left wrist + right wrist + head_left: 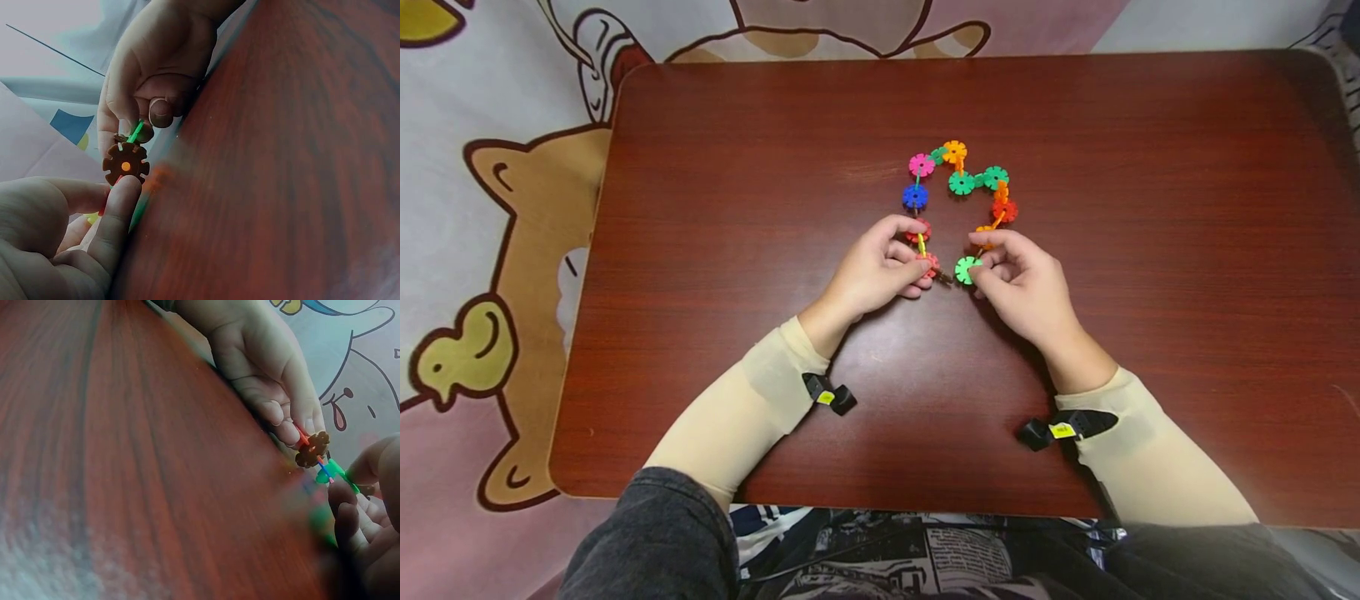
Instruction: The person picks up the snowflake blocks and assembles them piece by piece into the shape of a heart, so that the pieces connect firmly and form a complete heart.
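Note:
A chain of notched plastic snowflake discs curves over the table, with blue (915, 197), pink (921, 165) and teal (961, 183) discs among its links. My left hand (880, 265) pinches a red disc (932, 266) at the chain's near left end; a brown disc (125, 164) is slotted onto it. At the other end, my right hand (1026, 283) holds a light green disc (966, 270) between thumb and fingers. The brown and green discs stand edge to edge; whether they interlock I cannot tell. Fingers partly cover an orange disc (984, 237) near the right hand.
The chain lies on a reddish-brown wooden table (1187, 275) with rounded corners. Black wrist cameras (841, 400) are strapped over the pale sleeves. A cartoon-printed cloth (542, 250) spreads beyond the table's left and far edges.

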`<state>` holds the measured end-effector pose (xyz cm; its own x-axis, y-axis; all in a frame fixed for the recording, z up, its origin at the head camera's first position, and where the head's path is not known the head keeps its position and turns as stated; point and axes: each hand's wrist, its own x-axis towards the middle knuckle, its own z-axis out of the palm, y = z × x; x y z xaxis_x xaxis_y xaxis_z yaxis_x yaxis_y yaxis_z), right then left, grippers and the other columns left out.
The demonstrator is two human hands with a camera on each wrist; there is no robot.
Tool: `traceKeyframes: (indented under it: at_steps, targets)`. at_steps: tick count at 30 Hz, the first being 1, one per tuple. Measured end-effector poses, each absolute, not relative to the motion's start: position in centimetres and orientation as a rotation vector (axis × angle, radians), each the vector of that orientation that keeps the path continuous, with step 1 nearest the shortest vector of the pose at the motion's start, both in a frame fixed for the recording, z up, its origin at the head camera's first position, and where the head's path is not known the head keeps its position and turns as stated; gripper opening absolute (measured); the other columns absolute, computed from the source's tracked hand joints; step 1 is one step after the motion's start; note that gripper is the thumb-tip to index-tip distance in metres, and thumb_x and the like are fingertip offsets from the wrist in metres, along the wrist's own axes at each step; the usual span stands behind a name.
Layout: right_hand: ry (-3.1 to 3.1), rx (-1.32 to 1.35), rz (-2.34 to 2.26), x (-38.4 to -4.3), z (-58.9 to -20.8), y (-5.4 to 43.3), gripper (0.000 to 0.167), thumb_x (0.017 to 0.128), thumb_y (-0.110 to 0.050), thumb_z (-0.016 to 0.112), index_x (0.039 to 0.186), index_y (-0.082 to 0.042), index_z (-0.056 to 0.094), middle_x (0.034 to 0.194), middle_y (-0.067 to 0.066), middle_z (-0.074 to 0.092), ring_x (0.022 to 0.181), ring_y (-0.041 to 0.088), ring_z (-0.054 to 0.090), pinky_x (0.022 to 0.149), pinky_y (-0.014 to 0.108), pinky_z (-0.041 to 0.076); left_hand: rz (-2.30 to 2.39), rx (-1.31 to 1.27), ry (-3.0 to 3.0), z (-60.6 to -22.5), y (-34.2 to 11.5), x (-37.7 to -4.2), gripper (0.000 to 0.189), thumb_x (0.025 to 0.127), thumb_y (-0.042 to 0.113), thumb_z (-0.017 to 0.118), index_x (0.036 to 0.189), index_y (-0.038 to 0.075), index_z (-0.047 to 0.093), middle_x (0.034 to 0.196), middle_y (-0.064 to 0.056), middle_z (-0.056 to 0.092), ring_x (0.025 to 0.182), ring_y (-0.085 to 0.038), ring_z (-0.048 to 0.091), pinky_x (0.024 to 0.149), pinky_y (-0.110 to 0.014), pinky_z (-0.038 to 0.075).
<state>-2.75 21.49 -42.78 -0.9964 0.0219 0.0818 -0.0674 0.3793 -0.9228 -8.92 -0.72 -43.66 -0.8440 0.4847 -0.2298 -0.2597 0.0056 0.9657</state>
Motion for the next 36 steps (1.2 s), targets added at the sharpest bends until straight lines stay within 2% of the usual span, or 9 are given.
traceKeyframes:
  at_steps: [7, 11, 14, 18, 22, 36]
  targets:
    - [-2.529, 0.038, 1.712, -2.81, -42.8, 21.37, 0.038, 0.092, 0.007, 0.071, 0.129, -0.002, 0.072, 0.083, 0.013, 0.07, 0.058, 0.011, 0.065, 0.058, 0.018, 0.057, 1.882, 0.227, 1.779, -43.62, -0.84, -8.96, 0.045, 0.095, -0.007, 0.073, 0.136, 0.001, 0.055, 0.092, -0.021, 0.074, 0.075, -0.027, 0.078, 0.063, -0.039, 0.067]
    - [-2.528, -0.019, 1.754, -2.87, -42.86, 21.44, 0.05, 0.092, 0.006, 0.07, 0.14, 0.0, 0.059, 0.086, 0.014, 0.067, 0.057, 0.012, 0.065, 0.059, 0.017, 0.058, 1.877, 0.215, 1.784, -43.57, -0.91, -8.94, 0.048, 0.092, -0.01, 0.073, 0.136, 0.001, 0.056, 0.092, -0.02, 0.072, 0.075, -0.027, 0.078, 0.064, -0.038, 0.067]
    - [-2.522, -0.066, 1.798, -2.9, -42.88, 21.48, 0.056, 0.092, 0.007, 0.069, 0.144, 0.0, 0.05, 0.088, 0.015, 0.065, 0.057, 0.014, 0.065, 0.059, 0.018, 0.058, 1.886, 0.187, 1.773, -43.53, -0.89, -8.87, 0.046, 0.091, -0.01, 0.073, 0.13, 0.001, 0.052, 0.092, -0.02, 0.072, 0.075, -0.026, 0.078, 0.063, -0.038, 0.067]
    - [-2.533, -0.092, 1.801, -2.88, -42.85, 21.43, 0.052, 0.091, 0.007, 0.068, 0.139, 0.002, 0.048, 0.088, 0.015, 0.066, 0.058, 0.013, 0.066, 0.059, 0.018, 0.058, 1.9, 0.159, 1.761, -43.52, -0.84, -8.79, 0.037, 0.092, -0.01, 0.073, 0.113, 0.003, 0.045, 0.092, -0.019, 0.07, 0.075, -0.024, 0.078, 0.063, -0.037, 0.067]
    - [-2.545, -0.106, 1.794, -2.87, -42.91, 21.4, 0.046, 0.091, 0.006, 0.068, 0.131, 0.004, 0.047, 0.087, 0.014, 0.066, 0.059, 0.011, 0.066, 0.059, 0.019, 0.059, 1.884, 0.183, 1.776, -43.44, -0.88, -8.73, 0.03, 0.093, -0.009, 0.073, 0.101, 0.002, 0.046, 0.09, -0.018, 0.069, 0.076, -0.023, 0.078, 0.064, -0.035, 0.067]
    - [-2.631, -0.062, 1.67, -2.67, -42.79, 21.15, 0.036, 0.091, 0.003, 0.07, 0.121, 0.004, 0.052, 0.088, 0.013, 0.069, 0.064, 0.005, 0.067, 0.061, 0.014, 0.055, 1.843, 0.199, 1.799, -43.44, -0.83, -8.8, 0.021, 0.096, -0.006, 0.073, 0.102, -0.001, 0.054, 0.092, -0.018, 0.068, 0.077, -0.024, 0.078, 0.065, -0.037, 0.067]
